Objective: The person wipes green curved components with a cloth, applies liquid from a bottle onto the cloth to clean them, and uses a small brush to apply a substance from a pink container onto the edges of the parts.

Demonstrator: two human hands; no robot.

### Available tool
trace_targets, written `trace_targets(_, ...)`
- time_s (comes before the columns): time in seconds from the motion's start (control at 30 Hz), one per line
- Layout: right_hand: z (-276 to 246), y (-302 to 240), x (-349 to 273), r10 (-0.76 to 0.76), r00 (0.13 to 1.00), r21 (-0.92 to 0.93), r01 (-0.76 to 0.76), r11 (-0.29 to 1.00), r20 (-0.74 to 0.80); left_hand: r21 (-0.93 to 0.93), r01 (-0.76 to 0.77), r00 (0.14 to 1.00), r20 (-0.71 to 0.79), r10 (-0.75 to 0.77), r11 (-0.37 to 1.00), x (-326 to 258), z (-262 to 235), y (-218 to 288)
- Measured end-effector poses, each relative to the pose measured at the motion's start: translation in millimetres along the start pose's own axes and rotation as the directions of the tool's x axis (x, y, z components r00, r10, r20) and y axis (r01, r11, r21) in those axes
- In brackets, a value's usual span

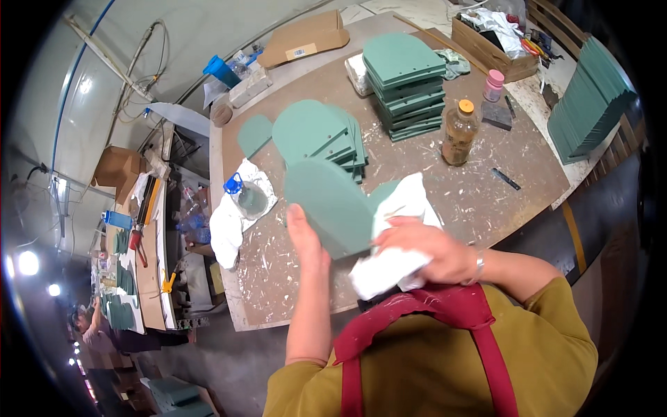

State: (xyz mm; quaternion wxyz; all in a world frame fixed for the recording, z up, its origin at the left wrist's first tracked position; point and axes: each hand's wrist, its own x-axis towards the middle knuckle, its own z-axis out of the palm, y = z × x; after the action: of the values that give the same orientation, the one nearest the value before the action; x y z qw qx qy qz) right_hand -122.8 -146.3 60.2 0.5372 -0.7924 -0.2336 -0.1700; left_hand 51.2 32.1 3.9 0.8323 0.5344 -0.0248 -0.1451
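Observation:
My left hand [308, 238] is closed on the edge of a flat green panel [328, 201] with one rounded end, held tilted above the table. A white cloth [388, 272] is bunched in my right hand [431, 244], at the panel's lower right edge. More white cloth [406, 198] shows just beyond that hand; I cannot tell if it is the same piece. Behind the held panel lies a loose pile of similar green panels [306, 128], with a single one [254, 135] to its left. Part of another green piece shows beside the cloth.
On the brown worktable [278, 299] stand a tall stack of green panels [403, 62], a yellow-capped bottle [458, 135] and a pink jar [493, 85]. A blue-topped bottle [251, 200] rests on white cloth at left. Another panel stack [590, 104] stands far right. A person [97, 326] works far left.

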Motion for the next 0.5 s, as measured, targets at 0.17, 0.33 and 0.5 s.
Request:
trace_targets(0.17, -45.5, 8.1, 4.1, 0.659, 0.642, 0.782, -0.145, 0.606, -0.392, 0.134, -0.28, 0.959, -0.007, 0.284, 0.951, -20.8, 33.4, 4.3)
trace_targets(0.33, -38.9, 40.3, -4.1, 0.544, 0.709, 0.694, -0.106, 0.712, -0.449, 0.174, -0.435, 0.894, 0.199, 0.401, 0.884, -47.7, 50.7, -27.0)
trace_targets(0.5, -48.3, 42.2, -33.8, 0.554, 0.701, 0.681, -0.133, 0.72, -0.449, 0.32, -0.53, 0.779, 0.55, 0.301, 0.785, -55.4, 45.7, 5.3)
